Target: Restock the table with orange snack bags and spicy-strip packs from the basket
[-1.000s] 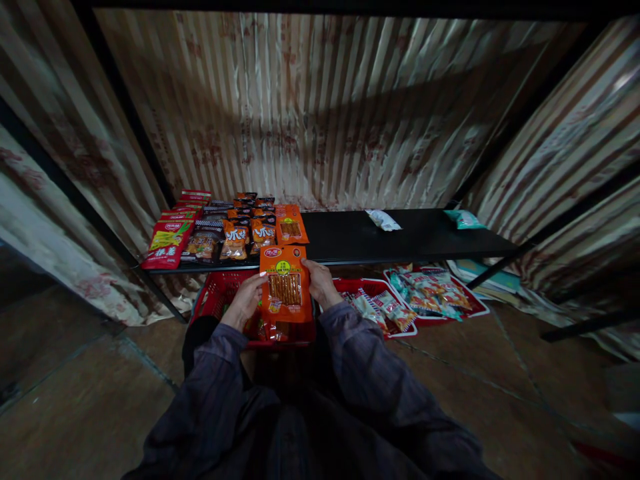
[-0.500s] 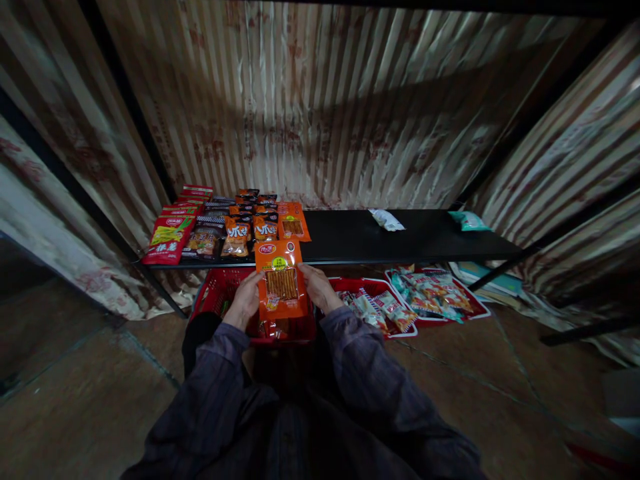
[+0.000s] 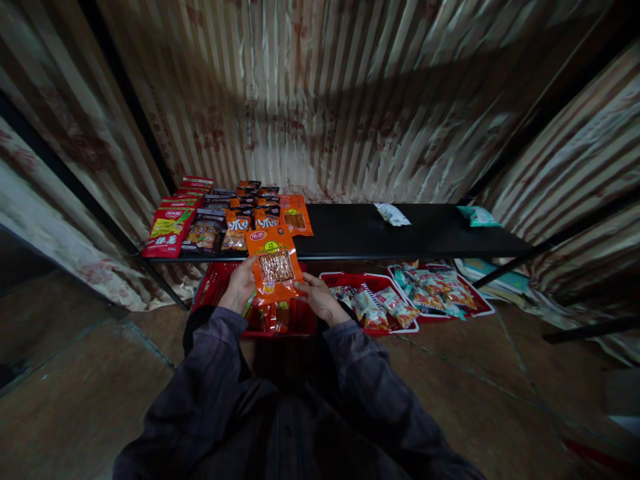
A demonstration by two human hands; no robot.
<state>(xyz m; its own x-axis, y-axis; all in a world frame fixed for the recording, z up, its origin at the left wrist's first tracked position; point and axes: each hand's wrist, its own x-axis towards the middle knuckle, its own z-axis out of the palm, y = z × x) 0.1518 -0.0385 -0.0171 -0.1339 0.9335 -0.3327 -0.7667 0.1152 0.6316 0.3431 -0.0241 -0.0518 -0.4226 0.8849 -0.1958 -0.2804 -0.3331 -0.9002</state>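
An orange snack packet [image 3: 275, 267] with a clear window showing brown sticks is held in front of the shelf's near edge, tilted a little to the left. My left hand [image 3: 239, 287] grips its left side, fingers closed and partly hidden behind it. On its lower right edge, my right hand [image 3: 320, 298] pinches the wrapper. Just under the packet is a red basket [image 3: 207, 283] with more bags inside. A matching orange packet [image 3: 296, 217] leans on the black shelf [image 3: 345, 233], beside rows of orange-and-black bags [image 3: 236, 230].
Red bags [image 3: 170, 230] and dark bags [image 3: 204, 232] fill the shelf's left end. A white bag [image 3: 392, 214] and a teal bag [image 3: 479, 216] lie farther right. Two more red baskets of snacks, one nearer [image 3: 325, 279] and one farther right [image 3: 483, 308], sit below. Black posts [image 3: 133, 110] frame the shelf.
The orange packet has tilted to the left and shifted slightly up and left in my hands. My right hand has moved from its upper right side to its lower right edge.
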